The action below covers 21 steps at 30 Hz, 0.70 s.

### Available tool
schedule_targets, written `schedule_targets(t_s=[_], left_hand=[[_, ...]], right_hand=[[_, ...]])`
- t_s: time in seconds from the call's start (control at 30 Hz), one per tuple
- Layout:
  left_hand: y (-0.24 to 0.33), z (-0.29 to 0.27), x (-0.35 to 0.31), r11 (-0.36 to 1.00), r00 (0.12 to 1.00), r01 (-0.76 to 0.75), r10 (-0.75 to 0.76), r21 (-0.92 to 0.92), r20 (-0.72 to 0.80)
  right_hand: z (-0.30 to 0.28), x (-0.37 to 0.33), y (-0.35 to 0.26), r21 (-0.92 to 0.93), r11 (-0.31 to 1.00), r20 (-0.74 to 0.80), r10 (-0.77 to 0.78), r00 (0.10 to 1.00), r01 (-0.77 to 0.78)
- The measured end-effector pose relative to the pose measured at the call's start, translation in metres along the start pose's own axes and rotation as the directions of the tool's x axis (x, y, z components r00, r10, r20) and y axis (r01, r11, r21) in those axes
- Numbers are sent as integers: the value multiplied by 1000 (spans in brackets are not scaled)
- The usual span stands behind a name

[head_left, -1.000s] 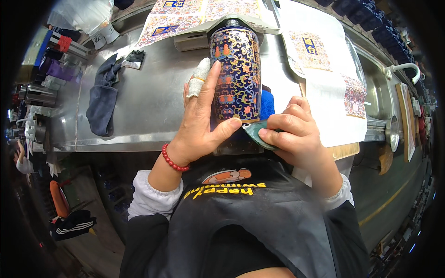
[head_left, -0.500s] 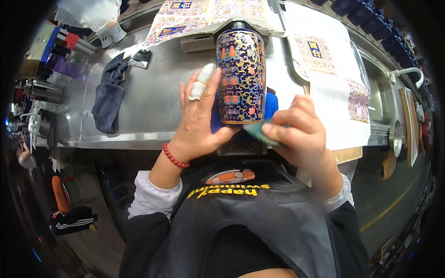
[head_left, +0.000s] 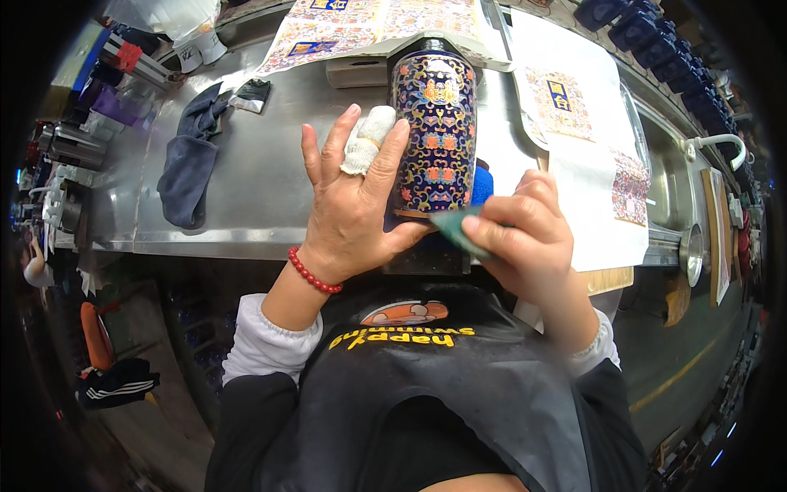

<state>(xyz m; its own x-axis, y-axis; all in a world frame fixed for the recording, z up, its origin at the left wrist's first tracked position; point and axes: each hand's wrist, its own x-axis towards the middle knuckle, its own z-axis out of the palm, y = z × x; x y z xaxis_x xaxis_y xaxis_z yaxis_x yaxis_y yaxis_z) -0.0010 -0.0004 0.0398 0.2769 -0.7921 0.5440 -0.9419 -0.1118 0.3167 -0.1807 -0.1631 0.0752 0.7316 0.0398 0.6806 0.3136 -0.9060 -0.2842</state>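
A dark blue bottle [head_left: 436, 135] with a gold, red and floral pattern lies with its neck away from me, its base toward me. My left hand [head_left: 348, 193] is against its left side, fingers spread and stretched out. The index finger runs along the bottle and the thumb reaches to its base; the middle finger wears a white wrap. In my right hand [head_left: 529, 225], a flat green scraper [head_left: 459, 231] is pinched between thumb and fingers, its tip at the bottle's lower edge. A blue cloth [head_left: 482, 184] shows beside and under the bottle.
Patterned decal sheets [head_left: 361, 33] lie at the back, and more on white paper [head_left: 594, 172] to the right. A dark cloth [head_left: 187, 176] and a small black packet [head_left: 252, 95] rest on the metal table [head_left: 270, 164]. At far right are a sink [head_left: 668, 156] and faucet [head_left: 721, 146].
The bottle has turned about its long axis, so a different part of the pattern faces up. My left fingers have spread wider. The scraper stays near the base.
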Motion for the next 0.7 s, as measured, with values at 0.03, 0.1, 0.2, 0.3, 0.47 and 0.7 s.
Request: schedule_targets(t_s=[0.03, 0.1, 0.2, 0.3, 0.47, 0.7], left_hand=[[1, 1, -1, 1000, 1000, 9, -9, -8, 8], [3, 1, -1, 1000, 1000, 19, -18, -12, 17], [5, 3, -1, 1000, 1000, 18, -18, -9, 10], [5, 5, -1, 999, 1000, 14, -15, 30, 7], [4, 6, -2, 1000, 1000, -17, 17, 26, 1], [-4, 12, -9, 1000, 1000, -12, 12, -11, 19]], right_hand=[[0, 0, 0, -73, 996, 9, 41, 999, -40], [0, -1, -1, 13, 999, 89, -46, 995, 45], [1, -2, 2, 107, 994, 15, -6, 1000, 5], [3, -5, 4, -23, 1000, -48, 5, 999, -7], [-2, -9, 5, 47, 998, 148, -38, 988, 31], [3, -8, 5, 20, 999, 98, -44, 994, 42]])
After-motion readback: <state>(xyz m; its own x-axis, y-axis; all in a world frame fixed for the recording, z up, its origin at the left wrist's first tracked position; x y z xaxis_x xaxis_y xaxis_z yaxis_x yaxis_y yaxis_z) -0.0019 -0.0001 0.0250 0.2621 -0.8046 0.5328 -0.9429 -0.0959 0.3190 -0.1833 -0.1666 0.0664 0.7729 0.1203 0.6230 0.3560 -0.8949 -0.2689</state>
